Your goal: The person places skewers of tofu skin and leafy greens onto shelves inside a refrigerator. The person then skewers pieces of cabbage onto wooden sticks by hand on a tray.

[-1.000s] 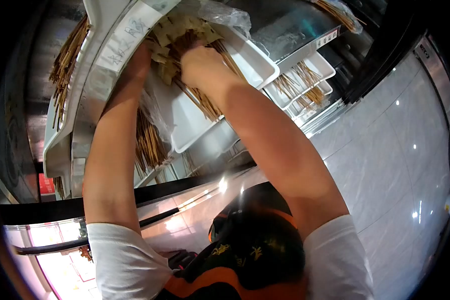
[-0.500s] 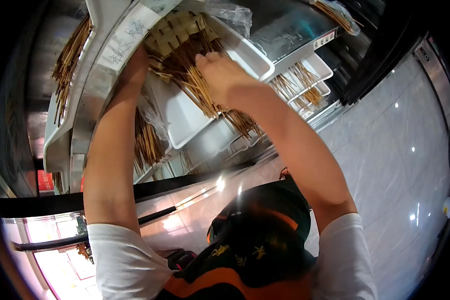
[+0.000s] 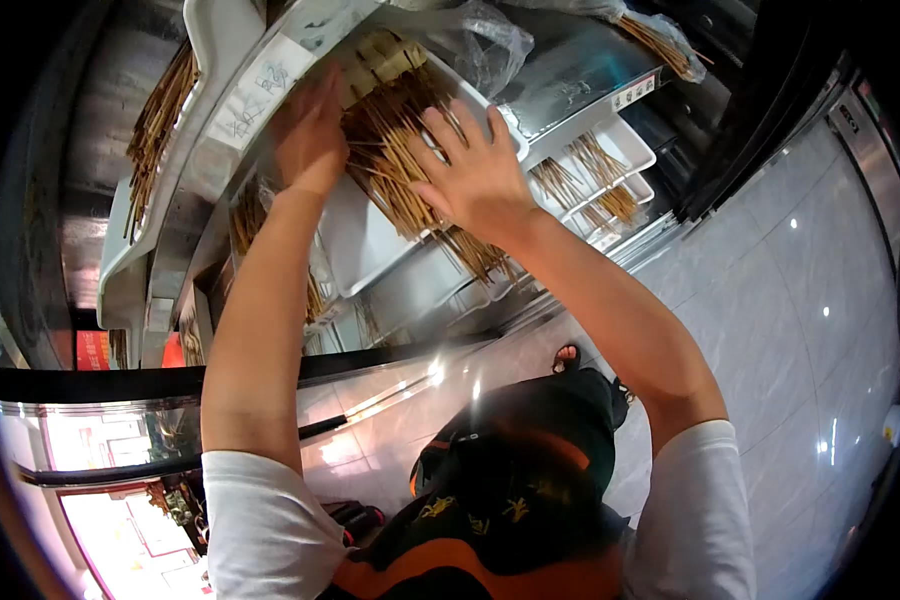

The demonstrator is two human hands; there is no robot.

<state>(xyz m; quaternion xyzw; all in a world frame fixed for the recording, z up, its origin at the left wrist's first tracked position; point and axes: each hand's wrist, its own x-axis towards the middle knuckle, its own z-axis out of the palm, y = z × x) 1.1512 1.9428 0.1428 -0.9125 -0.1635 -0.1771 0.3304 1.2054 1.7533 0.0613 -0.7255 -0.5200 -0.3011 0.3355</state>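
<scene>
A white tray (image 3: 355,245) holds many bamboo skewers (image 3: 400,185) lying close together, with pale yellowish food pieces (image 3: 395,60) at their far ends. Over the right side of this pile is my right hand (image 3: 480,170), its fingers spread and nothing gripped; whether the fingertips press on the sticks is unclear. My left hand (image 3: 310,135) is at the pile's left side, beside the labelled shelf edge. Motion blurs it, but its fingers look stretched out and no skewer shows in it.
A labelled metal shelf edge (image 3: 255,95) runs close by my left hand. More skewers (image 3: 160,120) stick out at the left. Clear plastic wrap (image 3: 495,45) lies behind the tray. Smaller white trays (image 3: 630,145) with skewers stand at the right, beside bagged skewers (image 3: 660,45).
My right hand has lifted off the skewers and spread its fingers. My left hand has come out from behind the shelf edge, moving right toward the pile.
</scene>
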